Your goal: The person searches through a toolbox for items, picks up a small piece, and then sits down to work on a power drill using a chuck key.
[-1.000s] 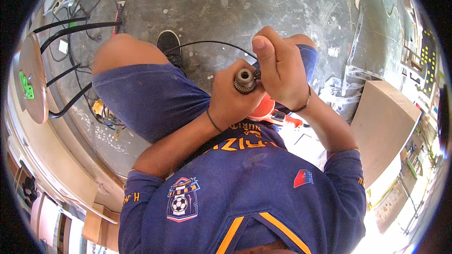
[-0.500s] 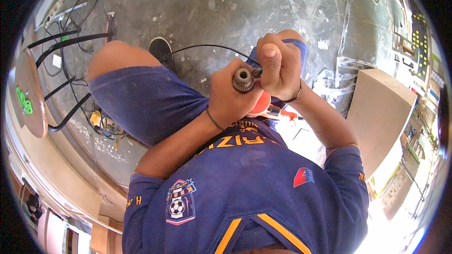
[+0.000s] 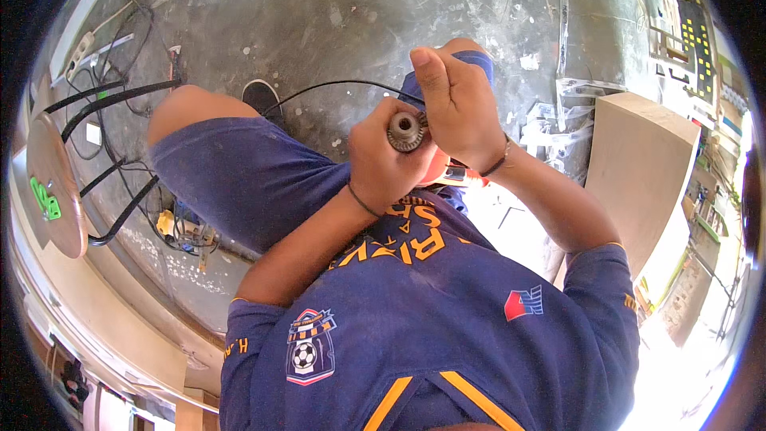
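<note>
An orange drill (image 3: 436,169) points up between my legs, its grey metal chuck (image 3: 406,132) uppermost with an empty round opening. My left hand (image 3: 377,156) is closed around the chuck from its left side. On the right, my right hand (image 3: 461,108) is closed against the chuck's toothed collar, thumb raised. In it is a chuck key (image 3: 424,117), of which only a small dark bit shows beside the collar; the rest is hidden by the fingers. A black cord (image 3: 339,82) arcs from near my left shoe to behind my hands.
A round-topped stool (image 3: 57,183) with black legs stands at the left, a green item on its seat. Cables and a yellow tool (image 3: 166,223) lie near it. A pale wooden box (image 3: 638,168) is at the right, beside clear plastic wrapping (image 3: 546,132) on the concrete floor.
My right hand has turned at the wrist beside the chuck, its thumb swinging up and left. My left hand keeps its hold on the chuck. The whole view has shifted slightly.
</note>
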The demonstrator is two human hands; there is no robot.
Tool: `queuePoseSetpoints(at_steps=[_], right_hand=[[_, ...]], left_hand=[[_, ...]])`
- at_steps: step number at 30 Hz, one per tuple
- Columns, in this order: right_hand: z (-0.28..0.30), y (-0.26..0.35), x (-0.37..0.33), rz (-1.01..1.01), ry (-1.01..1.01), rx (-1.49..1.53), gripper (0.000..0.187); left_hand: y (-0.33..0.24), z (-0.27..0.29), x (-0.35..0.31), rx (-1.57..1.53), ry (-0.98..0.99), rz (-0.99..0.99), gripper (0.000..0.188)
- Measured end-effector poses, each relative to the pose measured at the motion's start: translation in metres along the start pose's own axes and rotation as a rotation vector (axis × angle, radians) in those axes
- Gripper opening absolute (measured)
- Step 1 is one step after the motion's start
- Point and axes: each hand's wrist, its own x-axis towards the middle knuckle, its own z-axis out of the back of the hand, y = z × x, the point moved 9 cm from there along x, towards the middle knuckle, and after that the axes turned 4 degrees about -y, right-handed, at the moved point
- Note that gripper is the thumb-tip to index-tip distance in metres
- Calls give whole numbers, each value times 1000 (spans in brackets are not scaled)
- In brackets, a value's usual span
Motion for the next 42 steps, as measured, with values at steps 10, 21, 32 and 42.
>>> queuePoseSetpoints(at_steps=[10, 21, 32, 42], right_hand=[[3, 25, -28, 317, 11, 218, 28], [44, 20, -26, 129, 56, 80, 36], [44, -27, -12, -260, 224, -98, 44], [60, -51, 30, -391, -22, 353, 22]], left_hand=[[1, -11, -6, -95, 592, 75, 22], [-57, -35, -7, 193, 295, -199, 18], [-52, -64, 19, 292, 404, -412, 21], [8, -34, 91, -121, 444, -20, 9]])
